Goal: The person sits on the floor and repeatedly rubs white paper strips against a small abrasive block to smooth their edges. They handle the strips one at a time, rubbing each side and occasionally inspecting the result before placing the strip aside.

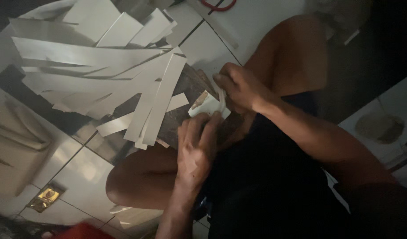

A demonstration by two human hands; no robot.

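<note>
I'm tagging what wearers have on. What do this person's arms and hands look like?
Both arms are bare to as far up as shows, with no sleeves. The left hand and right hand wear no gloves; no rings, watch or bands can be made out in the dim light.

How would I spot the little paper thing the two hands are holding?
Start at the big fan of long pale strips on the tiled floor. Go right, to where the left hand and right hand meet. The small folded card between them is short and printed, unlike the plain strips.

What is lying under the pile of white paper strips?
Under the paper strips a dark board shows at their right end, resting on the tiled floor. The rest beneath them is covered.
</note>
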